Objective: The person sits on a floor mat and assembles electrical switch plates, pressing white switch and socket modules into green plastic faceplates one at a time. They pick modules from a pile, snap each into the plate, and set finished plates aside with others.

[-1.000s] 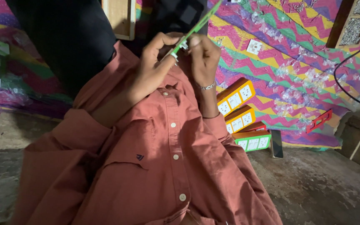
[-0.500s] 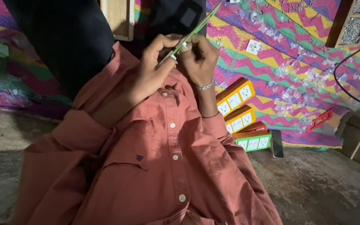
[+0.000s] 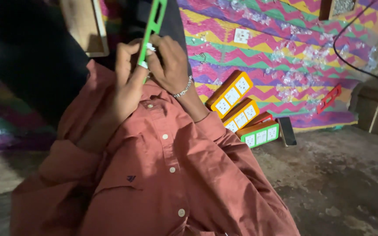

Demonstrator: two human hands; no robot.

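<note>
Green plastic, a long slotted frame (image 3: 153, 27), stands nearly upright between both hands, raised in front of the rust-red shirt (image 3: 162, 175). Left hand (image 3: 127, 85) curls around its lower end, fingers closed on it; right hand (image 3: 169, 63) pinches a small white piece (image 3: 150, 47) against the frame, perhaps a socket insert, though dim light makes that unsure. Only this piece seems seated, so most slots look unfilled. Down beyond the right wrist, finished orange socket boards (image 3: 230, 94) and a green one (image 3: 260, 134) lean against the zigzag cloth (image 3: 285, 48).
</note>
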